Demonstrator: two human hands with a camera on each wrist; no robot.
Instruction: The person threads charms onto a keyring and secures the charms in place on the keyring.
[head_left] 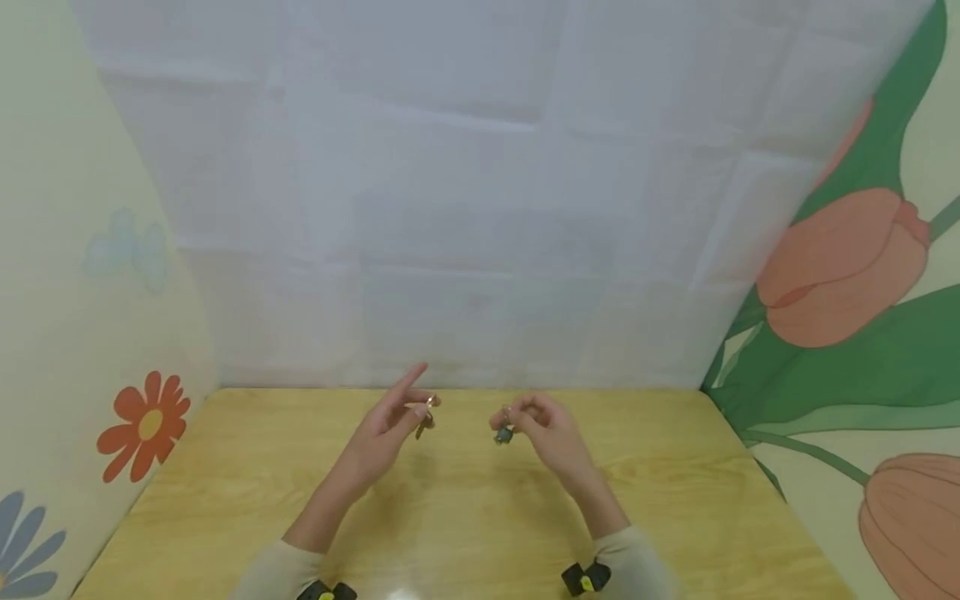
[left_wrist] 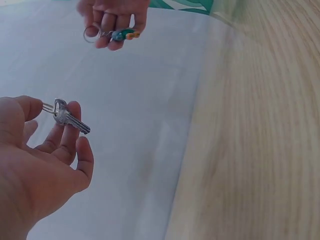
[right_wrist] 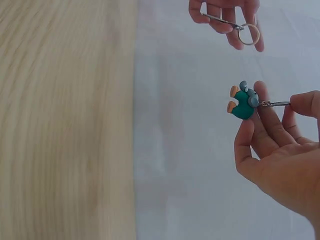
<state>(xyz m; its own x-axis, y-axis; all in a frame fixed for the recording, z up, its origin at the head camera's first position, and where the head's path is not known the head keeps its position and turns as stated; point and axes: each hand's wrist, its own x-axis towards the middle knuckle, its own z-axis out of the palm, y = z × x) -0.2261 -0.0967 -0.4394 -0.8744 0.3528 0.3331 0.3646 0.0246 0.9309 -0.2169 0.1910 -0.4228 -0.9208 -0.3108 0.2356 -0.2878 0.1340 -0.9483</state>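
My left hand [head_left: 378,437] is raised above the table on the left, its thumb pinching a metal split ring [left_wrist: 48,108] with a silver key [left_wrist: 75,123] on it. The key lies across the fingers, and the index finger points away in the head view. Opposite it, my right hand [head_left: 553,440] pinches the ring [right_wrist: 281,103] of a keychain between thumb and fingers. From its short chain hangs a small figurine [right_wrist: 243,104] with a green body, grey head and orange feet, resting near the fingertips. A gap separates the two hands, and the key and keychain are apart.
Below the hands spreads a light wooden table [head_left: 450,517]. A white sheet [head_left: 480,208] hangs along its far edge. Walls painted with flowers stand at left and right, with a red flower [head_left: 150,425] and a pink tulip [head_left: 840,275]. Black bands [head_left: 587,578] sit on both wrists.
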